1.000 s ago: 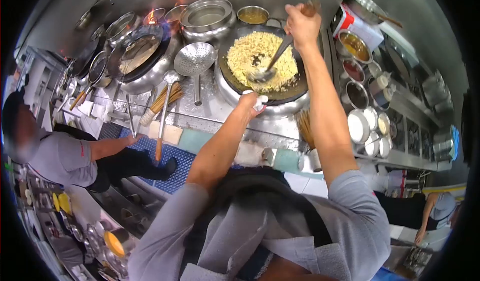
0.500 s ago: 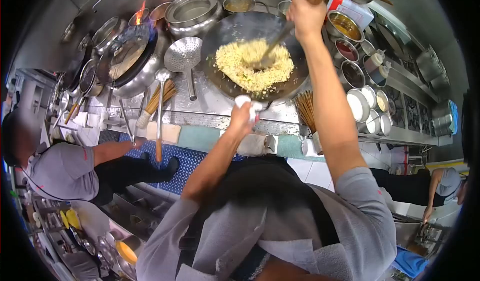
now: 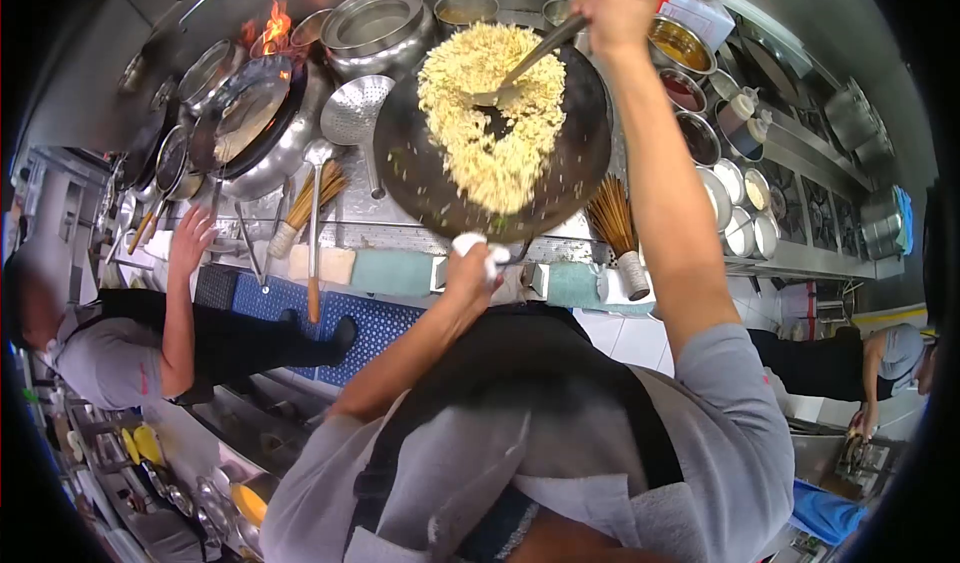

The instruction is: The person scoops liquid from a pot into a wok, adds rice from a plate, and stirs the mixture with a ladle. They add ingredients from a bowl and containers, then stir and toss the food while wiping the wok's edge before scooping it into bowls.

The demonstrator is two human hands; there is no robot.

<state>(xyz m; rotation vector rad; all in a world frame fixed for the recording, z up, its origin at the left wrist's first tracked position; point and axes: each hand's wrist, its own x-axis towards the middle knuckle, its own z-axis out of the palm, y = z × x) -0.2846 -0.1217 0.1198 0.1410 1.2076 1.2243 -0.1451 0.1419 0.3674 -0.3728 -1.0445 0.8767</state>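
Note:
My left hand (image 3: 472,275) is closed round the near handle of a dark wok (image 3: 580,113), with a white cloth (image 3: 480,248) between hand and handle. The wok is tilted, and a mass of fried rice (image 3: 505,168) with green bits spreads up its far side, some grains loose. Up at the right, my right hand (image 3: 612,11) grips the handle of a long metal ladle (image 3: 545,51). The ladle's head sits in the rice near the middle of the wok.
Left of the wok are a perforated skimmer (image 3: 356,111), a bamboo brush (image 3: 305,208) and a burner flame (image 3: 277,28). Another brush (image 3: 612,213) and bowls of sauce (image 3: 683,45) are at the right. One co-worker (image 3: 110,363) stands left, another (image 3: 890,358) far right.
The wok has moved nearer and to the left with my left hand, and the rice has shifted up its far side. The left co-worker's arm has risen. The flame is larger.

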